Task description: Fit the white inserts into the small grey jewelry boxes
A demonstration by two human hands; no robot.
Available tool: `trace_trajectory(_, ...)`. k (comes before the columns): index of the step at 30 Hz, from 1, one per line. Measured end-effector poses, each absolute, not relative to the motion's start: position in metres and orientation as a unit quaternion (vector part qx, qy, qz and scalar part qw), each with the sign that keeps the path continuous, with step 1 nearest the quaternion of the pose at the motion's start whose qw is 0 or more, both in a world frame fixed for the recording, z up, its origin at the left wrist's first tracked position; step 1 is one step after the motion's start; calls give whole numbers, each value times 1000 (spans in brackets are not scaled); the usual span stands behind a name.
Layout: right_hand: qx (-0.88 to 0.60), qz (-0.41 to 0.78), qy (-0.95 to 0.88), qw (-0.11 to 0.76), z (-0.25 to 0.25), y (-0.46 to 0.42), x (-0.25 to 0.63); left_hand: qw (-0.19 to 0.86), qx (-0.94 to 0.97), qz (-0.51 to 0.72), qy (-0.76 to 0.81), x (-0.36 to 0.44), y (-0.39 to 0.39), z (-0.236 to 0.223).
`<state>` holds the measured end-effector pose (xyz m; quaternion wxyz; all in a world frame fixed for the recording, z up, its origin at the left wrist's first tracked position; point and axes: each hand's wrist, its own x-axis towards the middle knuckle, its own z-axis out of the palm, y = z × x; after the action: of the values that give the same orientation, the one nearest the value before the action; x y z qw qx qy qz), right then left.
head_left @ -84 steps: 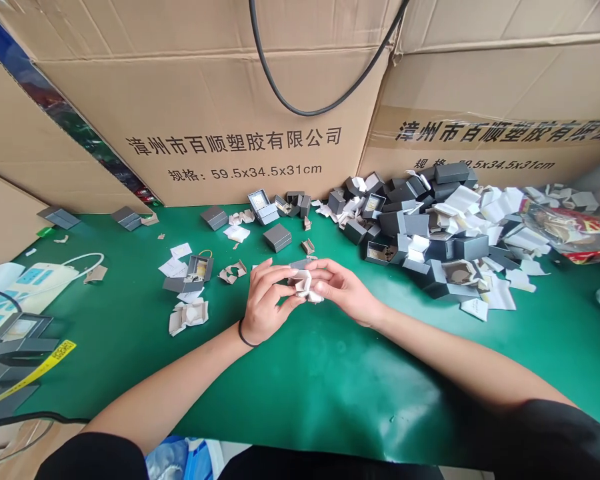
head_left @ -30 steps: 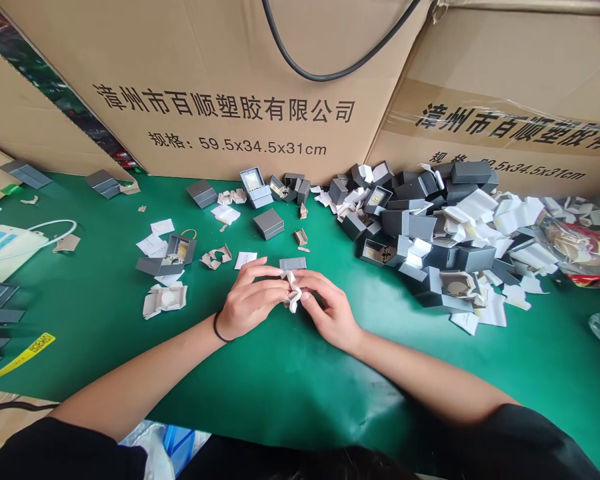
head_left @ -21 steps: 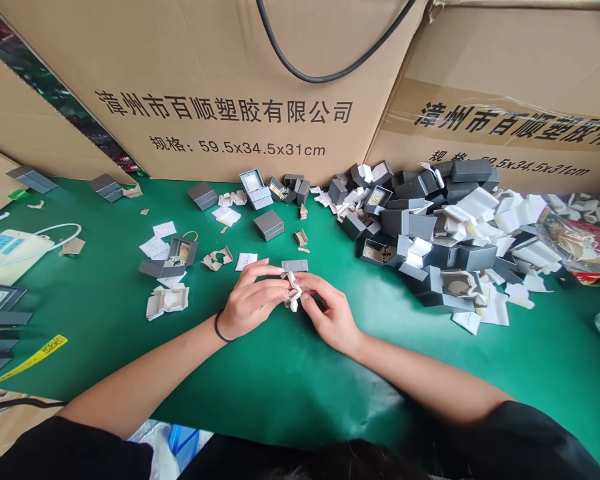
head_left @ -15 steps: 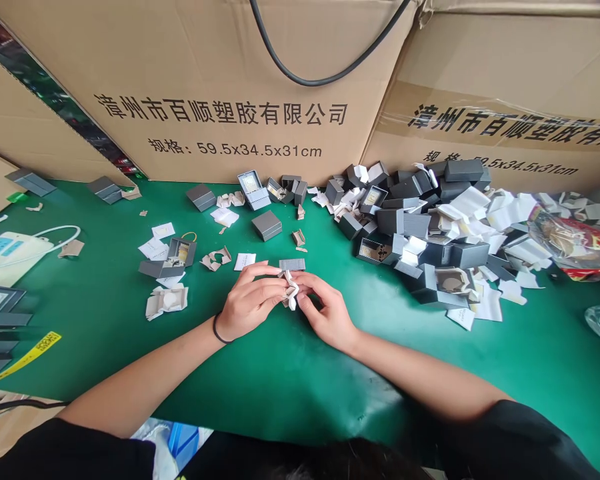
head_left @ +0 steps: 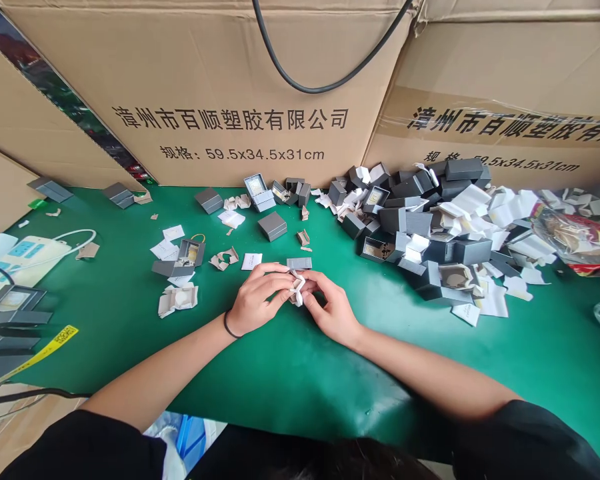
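Between my two hands is a small folded white cardboard insert (head_left: 297,291), pinched from both sides. My left hand (head_left: 260,297), with a black band at the wrist, has its fingertips closed on the insert's left side. My right hand (head_left: 333,310) grips the other side between thumb and fingers. Just beyond my fingertips a small dark grey box (head_left: 299,263) lies on the green table (head_left: 260,393), its near part hidden by the hands. A white printed paper slip (head_left: 251,261) lies left of that box.
A heap of dark grey boxes (head_left: 443,250) and white papers spreads over the right side. To the left lie an opened box (head_left: 181,259), a torn cardboard insert (head_left: 178,300) and a power strip (head_left: 23,260). Large cartons (head_left: 230,80) stand along the back, with a black cable (head_left: 320,89) hanging before them.
The view has shifted slightly, so the scene sits a little further right and lower on the left side. Both hands keep hold of the cardboard insert, its folded shape turned slightly.
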<state>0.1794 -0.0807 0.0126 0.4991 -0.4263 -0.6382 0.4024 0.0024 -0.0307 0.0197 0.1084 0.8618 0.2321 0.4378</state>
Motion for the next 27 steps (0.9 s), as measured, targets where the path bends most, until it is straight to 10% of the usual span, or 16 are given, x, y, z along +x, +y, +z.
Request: trace_trajectory(27, -431, 394, -665, 466, 11, -107, 192, 166, 866, 424, 207, 5, -37, 21)
